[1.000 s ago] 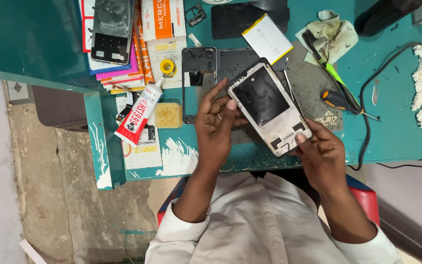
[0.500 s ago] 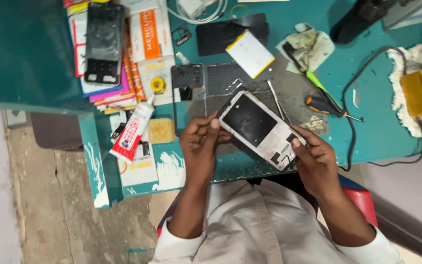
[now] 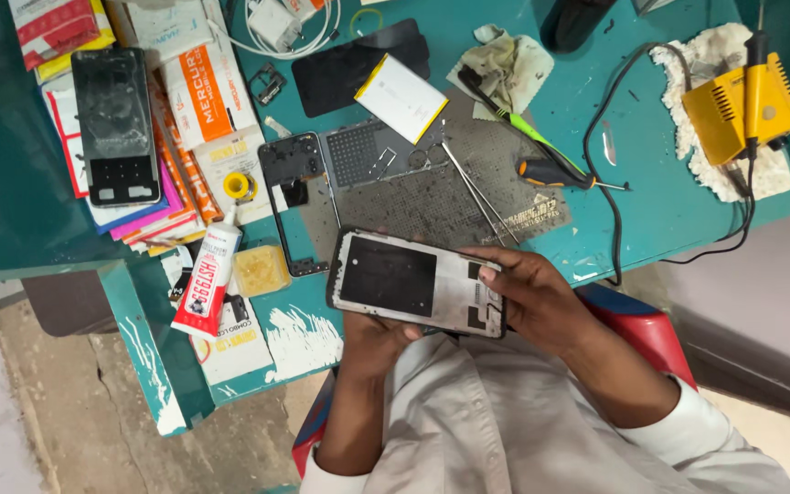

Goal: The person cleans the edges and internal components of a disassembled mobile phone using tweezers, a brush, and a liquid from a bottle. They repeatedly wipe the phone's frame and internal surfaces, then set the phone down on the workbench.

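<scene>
While both hands grasp it, the opened phone frame (image 3: 416, 284) sits at lower centre of the frame, level, over the near edge of the teal table (image 3: 669, 210). Left hand (image 3: 372, 343) cups it from beneath; right hand (image 3: 532, 297) pinches its right end. Just above: grey work mat (image 3: 450, 197), tweezers (image 3: 477, 192), screwdriver (image 3: 555, 174). Glue tube (image 3: 208, 279) lies at left.

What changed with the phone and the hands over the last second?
The opened phone turned from a diagonal tilt to nearly level and came off the mat toward the body. The left hand dropped from its top edge to support it underneath. The right hand kept its end grip. Bench tools unmoved.
</scene>
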`<state>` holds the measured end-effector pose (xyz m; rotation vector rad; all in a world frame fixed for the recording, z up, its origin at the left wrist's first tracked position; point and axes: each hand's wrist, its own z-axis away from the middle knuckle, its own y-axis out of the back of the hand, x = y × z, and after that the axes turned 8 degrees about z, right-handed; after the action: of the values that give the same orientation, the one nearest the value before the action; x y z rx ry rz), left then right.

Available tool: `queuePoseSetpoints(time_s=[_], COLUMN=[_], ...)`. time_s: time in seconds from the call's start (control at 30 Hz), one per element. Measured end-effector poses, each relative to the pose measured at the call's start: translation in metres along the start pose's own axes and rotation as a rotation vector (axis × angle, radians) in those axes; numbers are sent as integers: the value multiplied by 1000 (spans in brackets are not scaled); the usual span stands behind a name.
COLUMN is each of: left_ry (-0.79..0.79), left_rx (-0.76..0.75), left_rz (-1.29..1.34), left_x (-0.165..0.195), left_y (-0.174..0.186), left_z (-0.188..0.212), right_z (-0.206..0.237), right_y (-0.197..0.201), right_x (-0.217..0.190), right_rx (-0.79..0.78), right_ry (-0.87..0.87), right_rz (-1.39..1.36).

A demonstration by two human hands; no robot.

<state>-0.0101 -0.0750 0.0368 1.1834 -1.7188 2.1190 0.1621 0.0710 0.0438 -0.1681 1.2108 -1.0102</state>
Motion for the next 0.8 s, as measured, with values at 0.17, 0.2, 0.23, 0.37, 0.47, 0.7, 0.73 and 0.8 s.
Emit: queuePoseSetpoints(time_s=[0.17,0.2,0.23,0.37,0.47,0.7,0.73,0.8], left_ry=[-26,-30,-9,60,69,-172,-197,-247], left_rx=[9,15,13,-9,-30,-106,-82,-33], left_rz=[154,196,211,234,164,-191,-179,-155], left_x=[2,3,4,7,13,20,19,18], left_y=[0,0,0,-6,-13,-22,-22,-23], left_z=[-1,-1,-2,-13,-21,-21,-19,-15], right_z=[4,5,5,3,-1,-2,-2,-6], right_y=[4,4,4,3,4,14,15,19], right_x=[-1,0,0,-2,-12,-34,-35,-39], right_rx=[33,48,51,50,86,79,126,217], right_ry=[30,41,48,59,70,159,200,279], right_rz=[243,314,331,311,137,80,189,408])
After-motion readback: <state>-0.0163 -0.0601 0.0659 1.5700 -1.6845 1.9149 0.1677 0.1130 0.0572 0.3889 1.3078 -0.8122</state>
